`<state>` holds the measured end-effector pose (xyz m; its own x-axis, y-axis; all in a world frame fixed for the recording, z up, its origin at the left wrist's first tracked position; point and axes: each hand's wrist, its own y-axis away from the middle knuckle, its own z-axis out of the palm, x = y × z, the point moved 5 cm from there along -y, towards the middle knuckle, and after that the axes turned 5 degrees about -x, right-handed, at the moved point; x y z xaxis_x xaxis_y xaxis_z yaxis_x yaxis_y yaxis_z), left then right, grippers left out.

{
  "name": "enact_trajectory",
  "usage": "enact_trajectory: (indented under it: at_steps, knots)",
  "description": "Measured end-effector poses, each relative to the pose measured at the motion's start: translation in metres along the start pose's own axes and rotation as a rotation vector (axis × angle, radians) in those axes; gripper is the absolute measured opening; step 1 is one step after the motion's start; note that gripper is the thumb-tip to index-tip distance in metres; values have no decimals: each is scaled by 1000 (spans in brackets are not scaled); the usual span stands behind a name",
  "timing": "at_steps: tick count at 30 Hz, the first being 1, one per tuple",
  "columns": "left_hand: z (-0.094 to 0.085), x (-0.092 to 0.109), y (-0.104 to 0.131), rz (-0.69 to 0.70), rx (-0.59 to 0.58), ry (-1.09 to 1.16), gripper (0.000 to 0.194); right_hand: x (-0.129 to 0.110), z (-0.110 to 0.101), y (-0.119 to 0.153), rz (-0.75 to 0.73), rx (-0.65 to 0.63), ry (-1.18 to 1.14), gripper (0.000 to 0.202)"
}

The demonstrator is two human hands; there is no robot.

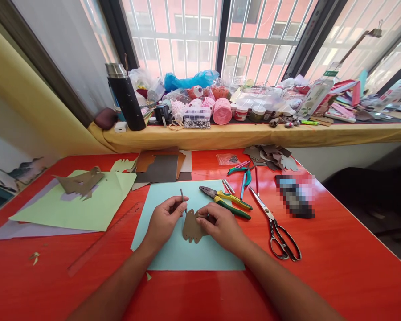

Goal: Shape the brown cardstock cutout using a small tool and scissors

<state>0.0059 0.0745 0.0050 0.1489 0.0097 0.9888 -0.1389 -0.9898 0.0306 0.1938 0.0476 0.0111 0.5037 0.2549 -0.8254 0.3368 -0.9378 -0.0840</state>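
Over a light blue sheet, my left hand pinches a thin dark rod, held nearly upright. The rod's lower end is close to the top left edge of a brown cut-out piece with a scalloped lower edge and small holes. My right hand grips this piece at its right side, with the fingers curled over it. Yellow-and-green pliers lie just above my right hand, their jaws pointing to the upper left.
Scissors lie right of my right forearm, near a blurred dark object. Teal-handled pliers and scraps are farther back. Green paper and a clear ruler lie left. A black flask stands on the sill.
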Motion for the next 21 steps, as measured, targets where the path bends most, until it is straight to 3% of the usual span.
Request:
enact_trajectory:
  at_steps: [5,10,13,21]
  knots:
    - [-2,-1,-2,-58,-61,160,34,2,-4,1,-14,-3,-77,16]
    - [-11,3,-2,-39,27,440,33,6,-4,2,-4,6,-63,21]
    - [-9,3,0,-54,21,550,29,7,-3,2,-11,14,-56,24]
    - [2,0,6,-164,-68,700,24,8,-10,5,15,192,-133,17]
